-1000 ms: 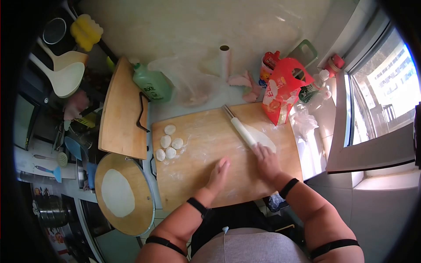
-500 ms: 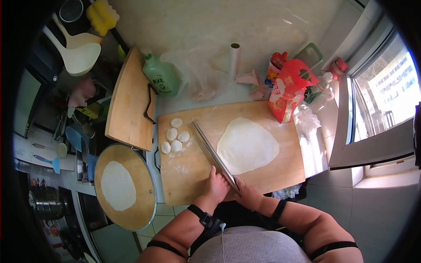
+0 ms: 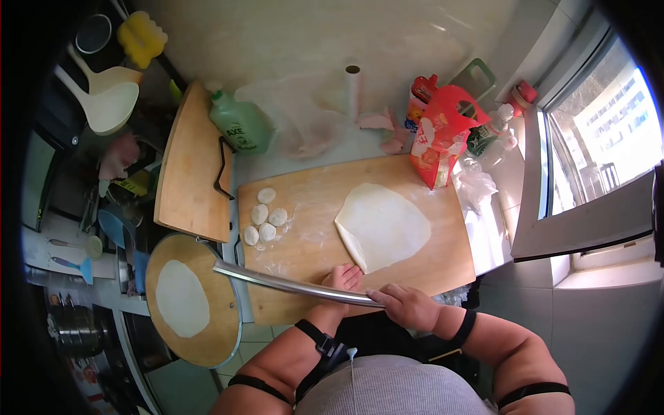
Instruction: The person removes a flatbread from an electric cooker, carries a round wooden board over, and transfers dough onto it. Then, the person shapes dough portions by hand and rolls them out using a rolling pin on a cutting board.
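A metal rolling pin [image 3: 290,282] slants across the near edge of the wooden board, its far end over the round board at left. My right hand [image 3: 409,306] is closed around the pin's right end. Below the pin's line of sight lies my left hand [image 3: 343,277], partly covered by it, with fingers stretched toward the near-left edge of a thin dough sheet [image 3: 389,228]. The fingertips appear to touch that edge, which is curled over along its left side. Several small floured dough pieces [image 3: 268,232] sit at the board's left.
The large wooden board [image 3: 304,249] spans the counter. At left stand a round board [image 3: 220,304] with another dough sheet [image 3: 182,297] and an upright board [image 3: 191,173]. Behind are a green bottle [image 3: 238,124], a cardboard tube [image 3: 353,93] and a red bag [image 3: 443,145]. An open window [image 3: 602,138] is at right.
The pin has swung off the dough's left side toward me and to the left. My left hand has let go of it and moved to the dough, whose left edge has curled.
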The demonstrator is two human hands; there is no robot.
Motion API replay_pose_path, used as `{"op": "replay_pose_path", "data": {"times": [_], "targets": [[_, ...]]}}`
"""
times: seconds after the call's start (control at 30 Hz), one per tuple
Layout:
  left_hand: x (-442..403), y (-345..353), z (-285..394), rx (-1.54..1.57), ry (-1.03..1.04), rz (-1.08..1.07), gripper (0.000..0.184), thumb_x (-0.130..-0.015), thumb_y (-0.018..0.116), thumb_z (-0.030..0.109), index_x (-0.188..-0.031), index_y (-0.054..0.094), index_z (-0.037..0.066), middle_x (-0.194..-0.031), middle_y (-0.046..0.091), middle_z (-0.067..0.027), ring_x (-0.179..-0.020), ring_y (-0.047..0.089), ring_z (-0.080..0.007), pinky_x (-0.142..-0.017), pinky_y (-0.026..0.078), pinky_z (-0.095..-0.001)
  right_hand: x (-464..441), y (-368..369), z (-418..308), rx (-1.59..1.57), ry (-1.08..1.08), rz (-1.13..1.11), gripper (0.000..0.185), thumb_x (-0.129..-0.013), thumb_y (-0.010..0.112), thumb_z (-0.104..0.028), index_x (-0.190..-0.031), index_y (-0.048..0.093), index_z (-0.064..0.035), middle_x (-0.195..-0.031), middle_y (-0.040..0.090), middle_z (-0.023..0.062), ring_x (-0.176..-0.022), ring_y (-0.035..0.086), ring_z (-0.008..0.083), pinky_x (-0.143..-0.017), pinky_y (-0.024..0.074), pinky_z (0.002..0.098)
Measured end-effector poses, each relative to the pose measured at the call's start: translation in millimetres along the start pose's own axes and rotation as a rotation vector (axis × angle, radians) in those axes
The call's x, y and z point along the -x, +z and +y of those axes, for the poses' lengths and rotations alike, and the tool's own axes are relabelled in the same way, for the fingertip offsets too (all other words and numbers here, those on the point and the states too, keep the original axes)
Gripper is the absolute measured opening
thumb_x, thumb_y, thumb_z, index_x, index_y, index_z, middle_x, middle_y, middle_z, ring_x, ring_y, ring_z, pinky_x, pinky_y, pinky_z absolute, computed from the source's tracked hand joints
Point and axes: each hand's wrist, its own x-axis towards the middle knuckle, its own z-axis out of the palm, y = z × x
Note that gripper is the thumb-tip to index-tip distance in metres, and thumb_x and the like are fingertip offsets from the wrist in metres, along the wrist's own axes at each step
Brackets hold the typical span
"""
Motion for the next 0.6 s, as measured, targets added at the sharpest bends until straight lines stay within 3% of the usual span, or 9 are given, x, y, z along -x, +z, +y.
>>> {"op": "replay_pose_path", "data": {"times": [0.03, 0.07, 0.13, 0.17, 0.2, 0.27, 0.3, 0.4, 0.6], "targets": [[1.1, 0.1, -1.9, -0.145, 0.08, -0.037, 0.049, -0.093, 0.051, 0.037, -0.124, 0.046, 0.0, -0.118, 0.058, -0.0155, -0.113, 0.056, -0.0242, -0.098, 0.044, -0.0389, -0.9, 1.1, -0.7, -0.032, -0.049, 0.03, 0.055, -0.077, 0.057, -0.004, -0.131, 0.047, -0.005, -0.096, 0.055, 0.0109, -0.082, 0.062, 0.0262, -0.068, 0.0529, 0.0331], [-7.9, -5.5, -8.4, -0.15, 0.079, -0.036, 0.049, -0.093, 0.051, 0.037, -0.124, 0.046, 0.0, -0.118, 0.058, -0.0155, -0.113, 0.056, -0.0242, -0.098, 0.044, -0.0389, 1.7, 0.6, 1.3, -0.035, -0.047, 0.034, 0.055, -0.077, 0.057, -0.004, -0.131, 0.047, -0.005, -0.096, 0.055, 0.0109, -0.082, 0.062, 0.0262, -0.068, 0.0529, 0.0331], [-21.6, -7.0, -7.0, -0.921, 0.599, 0.105, 0.039, -0.083, 0.065, 0.023, -0.114, 0.054, 0.003, -0.106, 0.061, -0.0116, -0.1, 0.06, -0.0273, -0.088, 0.047, -0.0391, 12.3, -4.0, 12.9, 0.093, 0.205, -0.048, 0.055, -0.077, 0.058, -0.004, -0.131, 0.048, -0.006, -0.096, 0.056, 0.0108, -0.082, 0.062, 0.0265, -0.068, 0.053, 0.0334], [-10.6, -8.5, 3.9, -1.14, 0.862, 0.049, 0.045, -0.077, 0.069, 0.024, -0.116, 0.054, 0.005, -0.109, 0.059, -0.0116, -0.103, 0.057, -0.0309, -0.092, 0.044, -0.0436, 19.4, -4.2, 24.3, 0.003, 0.255, 0.049, 0.055, -0.077, 0.057, -0.002, -0.131, 0.047, -0.0056, -0.097, 0.056, 0.0126, -0.083, 0.062, 0.0293, -0.068, 0.053, 0.0345], [-8.9, -0.9, 14.8, -1.141, 0.861, 0.05, 0.045, -0.077, 0.069, 0.024, -0.116, 0.054, 0.005, -0.109, 0.059, -0.0116, -0.103, 0.057, -0.0309, -0.092, 0.044, -0.0436, 25.2, -5.5, 33.5, 0.002, 0.255, 0.05, 0.055, -0.077, 0.057, -0.002, -0.131, 0.047, -0.0056, -0.097, 0.056, 0.0126, -0.083, 0.062, 0.0293, -0.068, 0.053, 0.0345], [-9.2, 12.1, 31.5, -1.531, 1.315, -0.01, 0.05, -0.076, 0.071, 0.026, -0.119, 0.056, 0.007, -0.121, 0.054, -0.0133, -0.115, 0.049, -0.0316, -0.099, 0.038, -0.0467, 34.1, -8.2, 48.1, -0.035, 0.45, 0.149, 0.053, -0.078, 0.056, 0.0, -0.131, 0.046, -0.0039, -0.098, 0.056, 0.0158, -0.085, 0.06, 0.0339, -0.07, 0.0523, 0.0379], [-5.5, 20.2, 37.6, -1.62, 1.285, -0.061, 0.048, -0.078, 0.069, 0.027, -0.12, 0.057, 0.009, -0.131, 0.049, -0.0116, -0.123, 0.044, -0.0259, -0.103, 0.033, -0.0471, 36.6, -8.9, 53.9, -0.035, 0.449, 0.15, 0.053, -0.078, 0.056, 0.0, -0.131, 0.046, -0.0039, -0.098, 0.056, 0.0158, -0.085, 0.06, 0.0339, -0.07, 0.0523, 0.0379], [-21.1, 14.2, 41.4, -1.764, 1.332, -0.145, 0.044, -0.08, 0.066, 0.026, -0.121, 0.058, 0.01, -0.133, 0.049, -0.0104, -0.123, 0.044, -0.0254, -0.102, 0.034, -0.0458, 42.5, -13.2, 64.9, -0.043, 0.455, 0.313, 0.051, -0.079, 0.055, 0.001, -0.13, 0.046, -0.0025, -0.099, 0.055, 0.0181, -0.083, 0.059, 0.038, -0.072, 0.0511, 0.0417], [-0.1, -35.9, 82.0, -1.932, 1.1, -0.18, 0.035, -0.079, 0.066, 0.026, -0.11, 0.062, 0.011, -0.12, 0.055, -0.0069, -0.113, 0.051, -0.0258, -0.095, 0.038, -0.042, 58.1, -17.0, 80.0, -0.038, 0.491, 0.386, 0.05, -0.08, 0.056, 0.002, -0.129, 0.047, -0.0032, -0.099, 0.055, 0.0187, -0.085, 0.059, 0.039, -0.073, 0.0503, 0.0439]]}}
